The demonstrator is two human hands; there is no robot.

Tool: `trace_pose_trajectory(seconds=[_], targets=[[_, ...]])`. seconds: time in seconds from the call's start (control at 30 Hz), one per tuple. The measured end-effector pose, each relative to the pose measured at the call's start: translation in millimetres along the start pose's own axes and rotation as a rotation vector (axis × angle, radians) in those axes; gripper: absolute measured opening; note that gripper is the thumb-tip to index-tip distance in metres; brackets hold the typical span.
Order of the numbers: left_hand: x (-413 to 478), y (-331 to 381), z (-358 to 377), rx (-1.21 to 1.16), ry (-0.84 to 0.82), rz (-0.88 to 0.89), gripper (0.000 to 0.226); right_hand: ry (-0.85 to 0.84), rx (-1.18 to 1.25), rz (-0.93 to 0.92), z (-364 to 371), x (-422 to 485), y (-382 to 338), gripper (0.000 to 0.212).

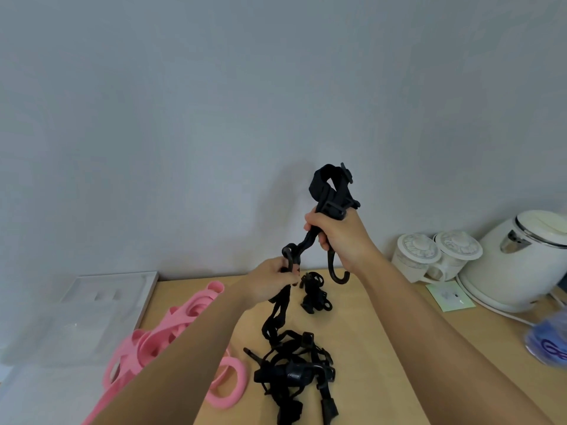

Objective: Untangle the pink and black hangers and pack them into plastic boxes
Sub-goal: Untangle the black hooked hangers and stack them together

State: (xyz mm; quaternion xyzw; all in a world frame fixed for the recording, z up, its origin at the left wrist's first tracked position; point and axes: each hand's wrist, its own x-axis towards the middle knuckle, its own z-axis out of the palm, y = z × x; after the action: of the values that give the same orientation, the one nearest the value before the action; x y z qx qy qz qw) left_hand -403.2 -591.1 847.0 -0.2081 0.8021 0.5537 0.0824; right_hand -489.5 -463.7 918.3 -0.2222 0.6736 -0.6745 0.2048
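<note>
My right hand (337,237) grips the upper part of a black hanger chain (329,188) and holds it raised above the wooden table (368,332); a hook (339,276) dangles below the fist. My left hand (271,282) pinches the same chain lower down, at a ring link (290,254). From there the chain hangs down into a tangled black pile (294,372) on the table. A small black piece (314,294) lies apart behind it. The pink hangers (171,329) lie in a heap at the left, partly hidden by my left forearm.
A clear plastic box lid (101,302) lies at the table's left edge. Two white lidded jars (435,253), a white kettle (521,259) with its cable, a paper card (449,294) and a blue bag (549,342) stand at the right, along the wall.
</note>
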Motion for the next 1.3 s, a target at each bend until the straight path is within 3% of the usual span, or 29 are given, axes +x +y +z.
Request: trace_pose_trajectory(seconds=[0.3,0.4,0.57,0.63,0.7,0.77,0.83,0.87,0.93,1.03,1.1,1.23,1.3], targets=[[0,10,4,0.058,0.075,0.072,0.054,0.021,-0.064,0.046,4,1,18,0.019],[1,5,-1,0.072,0.12,0.006,0.049,0.008,-0.129,0.068,4,0,21,0.013],[1,3,-9,0.312,0.23,-0.144,0.006,0.001,-0.162,0.094,0,1,22,0.012],[1,5,-9,0.327,0.252,-0.198,0.027,-0.005,-0.133,0.087,1,1,19,0.014],[0,8,-7,0.342,0.245,-0.153,0.028,-0.015,-0.119,0.082,3,0,16,0.015],[-4,16,-4,0.29,0.19,-0.039,0.015,-0.031,-0.116,0.078,5,-1,14,0.016],[-9,25,0,0.172,0.082,0.064,0.051,-0.041,-0.093,0.068,7,-1,12,0.015],[-9,29,2,0.096,0.039,0.103,0.05,-0.043,-0.075,0.063,7,-2,11,0.015],[-14,38,5,-0.049,0.023,0.179,0.033,-0.054,-0.07,0.051,8,-2,10,0.014],[-15,46,2,-0.118,0.131,0.2,0.011,-0.067,-0.103,0.037,5,-4,8,0.017],[-16,51,-1,-0.221,0.174,0.182,0.014,-0.067,-0.156,0.041,1,-6,7,0.021],[-13,59,-10,-0.733,0.256,-0.054,0.024,-0.127,-0.274,0.125,-1,-10,12,0.023],[-10,60,-9,-0.769,0.266,-0.157,0.023,-0.188,-0.244,0.184,5,-13,18,0.028]])
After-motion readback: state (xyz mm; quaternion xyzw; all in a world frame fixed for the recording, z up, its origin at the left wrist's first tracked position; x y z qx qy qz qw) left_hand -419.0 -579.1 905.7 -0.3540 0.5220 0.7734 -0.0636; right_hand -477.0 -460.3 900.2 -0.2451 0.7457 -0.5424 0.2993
